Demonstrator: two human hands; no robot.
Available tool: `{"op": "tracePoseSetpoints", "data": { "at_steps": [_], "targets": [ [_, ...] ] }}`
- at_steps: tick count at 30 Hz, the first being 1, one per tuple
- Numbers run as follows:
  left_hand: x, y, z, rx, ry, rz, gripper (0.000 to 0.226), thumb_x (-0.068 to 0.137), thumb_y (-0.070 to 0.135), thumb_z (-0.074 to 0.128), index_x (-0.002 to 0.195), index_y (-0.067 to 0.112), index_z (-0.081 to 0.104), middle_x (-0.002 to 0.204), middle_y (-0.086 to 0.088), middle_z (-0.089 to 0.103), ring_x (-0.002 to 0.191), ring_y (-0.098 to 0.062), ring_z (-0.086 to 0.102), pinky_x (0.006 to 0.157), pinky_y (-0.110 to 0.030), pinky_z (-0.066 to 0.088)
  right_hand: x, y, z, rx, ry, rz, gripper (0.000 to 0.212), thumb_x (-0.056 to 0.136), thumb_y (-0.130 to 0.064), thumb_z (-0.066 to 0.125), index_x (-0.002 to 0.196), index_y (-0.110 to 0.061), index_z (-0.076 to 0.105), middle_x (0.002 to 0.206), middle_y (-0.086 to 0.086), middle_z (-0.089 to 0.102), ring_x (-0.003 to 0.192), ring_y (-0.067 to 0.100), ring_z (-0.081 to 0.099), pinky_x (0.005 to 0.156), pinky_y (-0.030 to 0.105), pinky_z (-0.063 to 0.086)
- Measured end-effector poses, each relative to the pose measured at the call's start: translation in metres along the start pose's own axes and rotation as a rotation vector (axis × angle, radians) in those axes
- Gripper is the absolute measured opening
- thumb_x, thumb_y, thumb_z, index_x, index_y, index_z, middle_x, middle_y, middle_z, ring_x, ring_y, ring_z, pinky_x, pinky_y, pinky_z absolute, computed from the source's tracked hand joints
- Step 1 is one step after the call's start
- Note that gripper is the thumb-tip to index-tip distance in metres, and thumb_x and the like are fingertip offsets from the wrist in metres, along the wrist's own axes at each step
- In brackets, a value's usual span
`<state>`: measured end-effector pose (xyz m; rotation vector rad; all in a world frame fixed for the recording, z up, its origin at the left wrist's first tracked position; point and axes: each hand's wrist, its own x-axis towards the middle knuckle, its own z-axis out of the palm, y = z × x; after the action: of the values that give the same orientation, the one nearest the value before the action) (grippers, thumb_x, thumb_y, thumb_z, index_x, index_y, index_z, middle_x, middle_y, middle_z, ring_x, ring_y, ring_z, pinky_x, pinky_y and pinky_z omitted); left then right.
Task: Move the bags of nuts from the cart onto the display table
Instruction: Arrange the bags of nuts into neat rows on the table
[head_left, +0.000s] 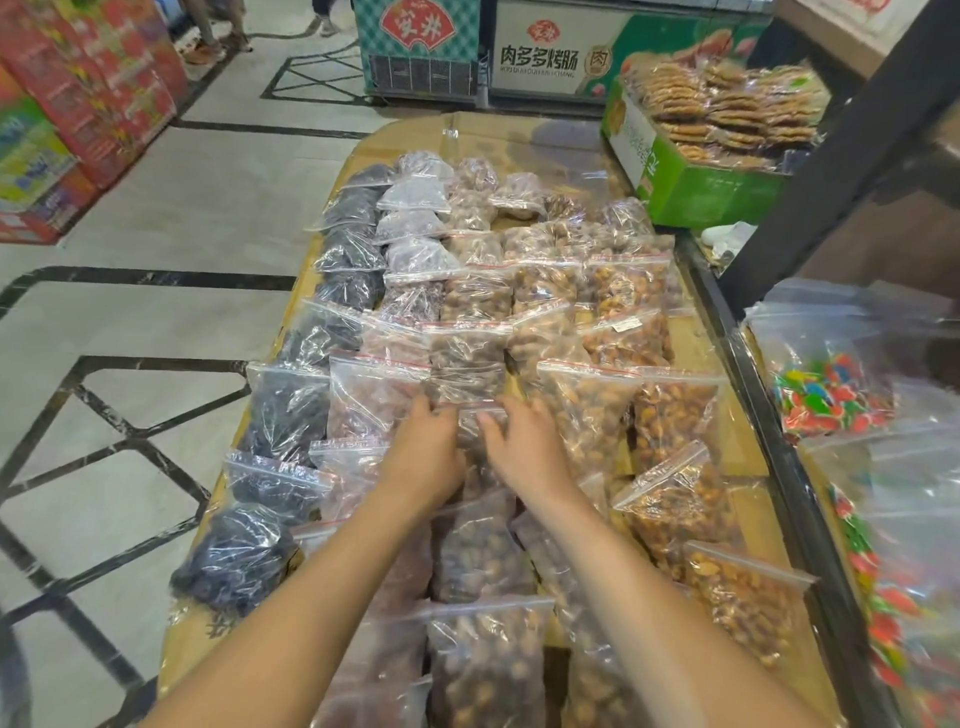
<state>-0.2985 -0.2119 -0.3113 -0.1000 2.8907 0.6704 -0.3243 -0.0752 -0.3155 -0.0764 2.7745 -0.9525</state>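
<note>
We see even, bright indoor light with only faint shadows. Glare glints off the clear bags (467, 364) at the middle of the display table (748, 457). Right of the table, the candy bags (831, 395) smear with motion blur. Left of it, the floor lines (130, 405) bow from wide-angle distortion.
</note>
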Motion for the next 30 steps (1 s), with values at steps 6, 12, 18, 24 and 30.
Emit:
{"op": "tracePoseSetpoints", "data": {
  "at_steps": [6,12,18,24,30],
  "targets": [
    [0.011,-0.019,0.019,0.101,-0.343,0.044,0.069,0.107,0.018,0.036,0.160,0.005,-0.006,0.165,-0.017,-0.023,0.155,-0.034,-0.011,0.126,-0.045,0.006,0.018,0.003,0.011,-0.023,-0.130,0.038,0.054,0.099,-0.044,0.061,0.148,-0.020,0.054,0.143,0.010,0.047,0.130,0.031,0.054,0.112,0.041,0.043],
    [0.011,-0.016,0.005,0.020,-0.360,0.068,0.060,0.105,0.025,0.037,0.158,0.005,0.017,0.168,-0.019,-0.008,0.155,-0.035,0.007,0.122,-0.044,0.021,0.014,0.013,0.009,-0.008,-0.235,0.007,0.065,0.100,-0.037,0.063,0.157,-0.018,0.039,0.155,0.009,0.035,0.142,0.027,0.045,0.118,0.037,0.036],
    [0.033,-0.012,0.009,0.224,-0.115,0.155,0.067,0.102,0.030,0.034,0.159,0.004,0.011,0.167,-0.022,-0.001,0.154,-0.038,0.007,0.123,-0.051,0.021,0.027,0.003,0.008,-0.083,-0.220,-0.054,0.069,0.106,-0.029,0.050,0.164,-0.025,0.014,0.172,0.012,-0.005,0.157,0.033,0.018,0.124,0.048,0.025],
    [0.035,-0.016,0.020,0.285,-0.302,0.171,0.065,0.106,0.035,0.024,0.161,0.013,-0.004,0.167,-0.013,-0.018,0.155,-0.034,-0.012,0.125,-0.047,0.001,0.013,0.008,0.012,-0.171,-0.258,-0.007,0.060,0.107,-0.032,0.041,0.163,-0.018,0.023,0.168,0.014,0.021,0.154,0.033,0.024,0.124,0.042,0.022],
    [0.036,-0.019,0.019,0.274,-0.341,0.185,0.073,0.103,0.035,0.034,0.161,0.013,-0.004,0.166,-0.016,-0.019,0.153,-0.042,-0.015,0.126,-0.049,-0.004,0.057,-0.024,-0.003,-0.033,-0.270,-0.027,0.045,0.102,-0.019,0.045,0.147,-0.013,0.052,0.162,0.009,0.036,0.153,0.027,0.027,0.123,0.042,0.028]
  ]
}}
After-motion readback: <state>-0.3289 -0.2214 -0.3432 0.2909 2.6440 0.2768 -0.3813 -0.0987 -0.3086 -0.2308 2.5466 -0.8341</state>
